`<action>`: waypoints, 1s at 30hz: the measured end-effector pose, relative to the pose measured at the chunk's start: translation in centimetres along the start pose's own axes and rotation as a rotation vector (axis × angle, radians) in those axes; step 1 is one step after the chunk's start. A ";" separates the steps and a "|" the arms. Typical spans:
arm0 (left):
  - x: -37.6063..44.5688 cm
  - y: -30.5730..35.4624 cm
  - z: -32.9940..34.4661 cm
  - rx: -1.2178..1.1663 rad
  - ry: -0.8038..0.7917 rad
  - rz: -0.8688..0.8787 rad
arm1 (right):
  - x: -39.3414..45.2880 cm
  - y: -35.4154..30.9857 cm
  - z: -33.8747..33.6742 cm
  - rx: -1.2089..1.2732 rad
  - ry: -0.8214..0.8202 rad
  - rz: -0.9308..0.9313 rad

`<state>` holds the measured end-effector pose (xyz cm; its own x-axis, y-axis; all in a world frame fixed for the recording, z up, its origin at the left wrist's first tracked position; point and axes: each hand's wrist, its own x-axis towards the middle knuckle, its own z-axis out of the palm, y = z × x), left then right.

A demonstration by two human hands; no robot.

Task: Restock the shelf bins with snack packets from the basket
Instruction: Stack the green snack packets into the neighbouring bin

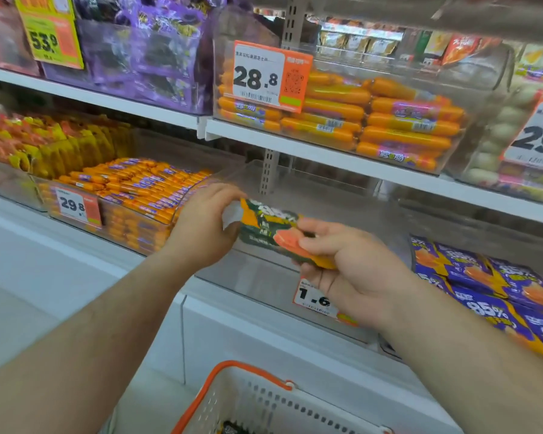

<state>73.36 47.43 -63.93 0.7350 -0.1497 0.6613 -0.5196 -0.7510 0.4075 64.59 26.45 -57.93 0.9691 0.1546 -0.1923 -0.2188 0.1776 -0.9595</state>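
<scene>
A green and orange snack packet [268,228] is held between both hands above the front of a clear shelf bin [264,277]. My left hand [204,227] pinches its left, white end. My right hand [348,264] grips its right end with the thumb on top. The bin behind the packet looks bare inside and carries a 1.6 price tag [312,300], partly hidden by my right hand. The white basket [257,402] with an orange handle sits at the bottom of the view, with a dark packet [232,429] just showing inside.
A bin of orange sausage packets [129,195] stands to the left, purple 85% packets [496,296] to the right. The upper shelf [326,151] holds a bin of orange sausages with a 28.8 tag [270,76]. A white cabinet top [60,261] runs below.
</scene>
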 end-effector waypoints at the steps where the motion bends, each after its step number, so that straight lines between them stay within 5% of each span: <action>1: 0.0 -0.7 0.5 0.091 -0.001 -0.039 | 1.2 -0.5 0.0 -0.106 0.044 -0.050; 4: -0.2 -1.4 1.8 0.251 -0.056 -0.159 | 6.6 -0.9 -0.7 -0.377 0.154 -0.117; 8: -0.3 -1.3 2.8 0.248 -0.066 -0.245 | 14.9 1.8 -3.7 -0.673 0.192 0.094; 18: -1.2 -1.1 3.6 0.255 0.090 -0.297 | 22.4 4.6 -3.1 -1.600 0.091 0.087; 30: -1.1 -1.8 4.3 0.253 0.131 -0.273 | 25.9 4.8 -0.7 -1.626 0.005 0.050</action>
<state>75.37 46.19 -68.15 0.7609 0.1482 0.6317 -0.1772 -0.8890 0.4221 88.70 30.63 -67.63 0.9660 0.1250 -0.2261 0.0934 -0.9850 -0.1453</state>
